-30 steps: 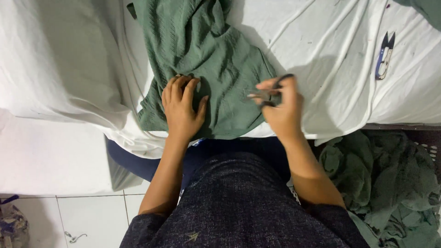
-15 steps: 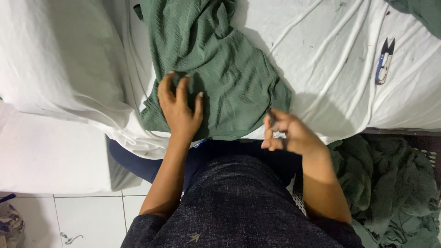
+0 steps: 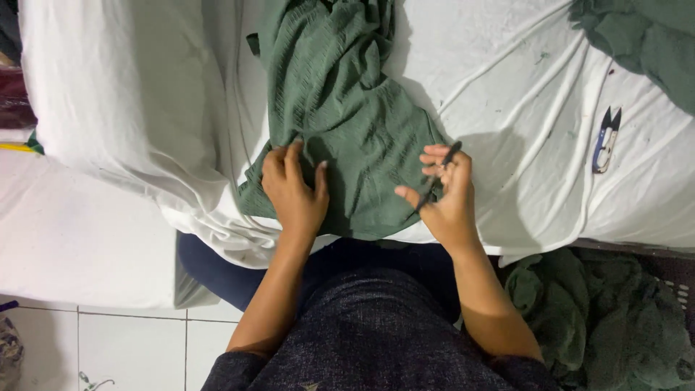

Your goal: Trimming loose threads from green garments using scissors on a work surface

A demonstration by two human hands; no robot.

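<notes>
With the left hand [image 3: 293, 190] spread flat on the green cloth [image 3: 347, 123], the right hand [image 3: 447, 195] at its edge grips a dark snipper [image 3: 437, 181], trimming apparently underway.

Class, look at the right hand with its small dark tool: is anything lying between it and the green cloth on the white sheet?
Nothing visible does. The right hand with the dark tool hovers at the edge of the green cloth, while the left hand presses flat on it. The clippers lie well off to the side.
</notes>
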